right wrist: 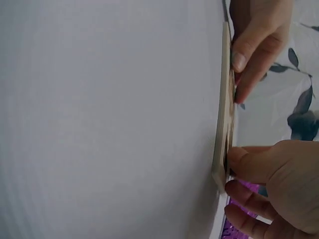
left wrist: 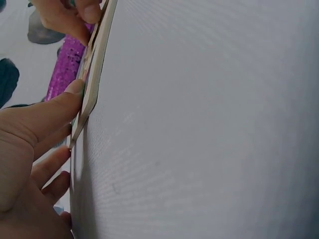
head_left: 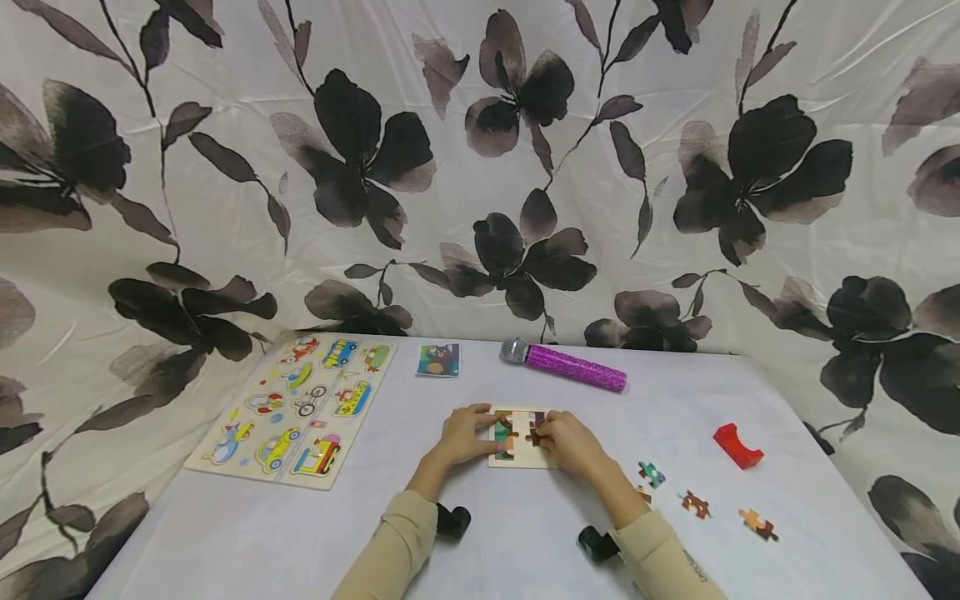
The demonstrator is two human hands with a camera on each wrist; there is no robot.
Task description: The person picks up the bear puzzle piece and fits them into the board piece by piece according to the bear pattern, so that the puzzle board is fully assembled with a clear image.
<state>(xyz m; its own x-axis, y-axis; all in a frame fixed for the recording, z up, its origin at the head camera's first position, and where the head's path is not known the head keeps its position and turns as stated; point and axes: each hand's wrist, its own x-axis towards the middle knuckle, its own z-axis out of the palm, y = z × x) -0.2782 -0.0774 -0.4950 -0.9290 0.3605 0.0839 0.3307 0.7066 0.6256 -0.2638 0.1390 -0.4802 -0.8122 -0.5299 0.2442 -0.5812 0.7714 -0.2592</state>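
A small wooden puzzle board (head_left: 527, 457) lies on the table with pieces fitted along its left side and a pale bare strip in the middle. My left hand (head_left: 459, 435) holds the board's left end, the thumb (left wrist: 75, 88) on its upper face. Over the right part of the board, my right hand (head_left: 572, 443) pinches a brown puzzle piece (head_left: 536, 434) between thumb and fingers. How far that piece sits in the board is hidden by the fingers. Loose puzzle pieces lie to the right, among them a teal one (head_left: 651, 474) and a brown one (head_left: 695, 504).
A large vehicle puzzle board (head_left: 285, 408) lies at the left. Behind my hands are a small picture card (head_left: 438, 361) and a purple glitter microphone (head_left: 573, 367). A red curved block (head_left: 738, 447) and an orange-brown puzzle piece (head_left: 758, 524) lie on the right.
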